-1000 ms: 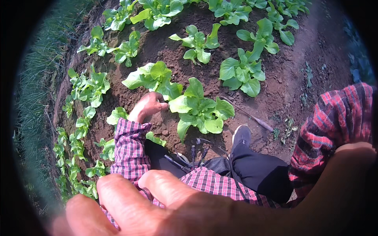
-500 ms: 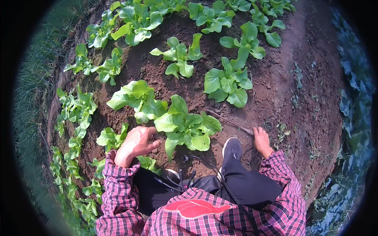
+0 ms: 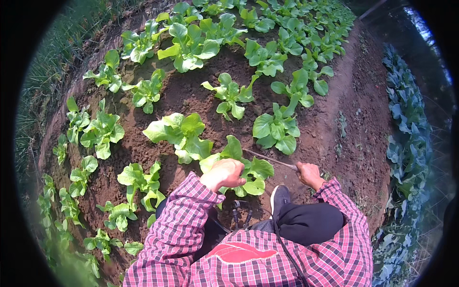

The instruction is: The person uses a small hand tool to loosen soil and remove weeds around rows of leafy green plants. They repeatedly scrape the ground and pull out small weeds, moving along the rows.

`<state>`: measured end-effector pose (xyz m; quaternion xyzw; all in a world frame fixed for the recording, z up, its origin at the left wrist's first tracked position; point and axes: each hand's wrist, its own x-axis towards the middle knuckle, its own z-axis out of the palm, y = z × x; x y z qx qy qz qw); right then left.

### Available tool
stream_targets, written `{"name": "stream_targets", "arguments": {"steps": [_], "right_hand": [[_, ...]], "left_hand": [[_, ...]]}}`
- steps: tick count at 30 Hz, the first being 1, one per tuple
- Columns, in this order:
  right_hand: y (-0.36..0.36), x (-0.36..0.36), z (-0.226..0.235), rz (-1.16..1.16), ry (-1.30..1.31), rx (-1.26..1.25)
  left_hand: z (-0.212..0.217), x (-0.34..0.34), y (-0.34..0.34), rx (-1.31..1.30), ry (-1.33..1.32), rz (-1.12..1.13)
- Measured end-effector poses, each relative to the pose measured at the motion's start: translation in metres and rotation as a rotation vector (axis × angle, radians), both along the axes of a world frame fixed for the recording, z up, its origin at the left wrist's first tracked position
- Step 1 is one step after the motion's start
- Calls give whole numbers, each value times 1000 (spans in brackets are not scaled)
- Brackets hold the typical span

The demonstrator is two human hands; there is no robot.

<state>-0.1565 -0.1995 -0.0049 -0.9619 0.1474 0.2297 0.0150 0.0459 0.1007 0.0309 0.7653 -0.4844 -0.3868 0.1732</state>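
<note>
Left hand (image 3: 224, 173) lifted off lettuce (image 3: 239, 167)

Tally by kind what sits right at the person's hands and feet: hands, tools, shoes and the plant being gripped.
Hands: 2, left hand closed on leaves, right hand closed on the tool
Thin stick-like tool: 1
Dark shoe: 1 visible
Lettuce plant being gripped: 1
Total: 5
</note>
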Motion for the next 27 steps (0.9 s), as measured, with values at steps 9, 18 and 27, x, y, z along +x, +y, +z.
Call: {"name": "stream_targets", "arguments": {"steps": [9,18,27], "right_hand": [[-4,120,96,-27,-50,58],[-125,164,34,-29,85,117],[-206,176,-74,51,-156,435]], "left_hand": [[-30,22,-8,161,-25,15],[-24,37,-51,153,-79,204],[-7,39,-159,8,7,590]]}}
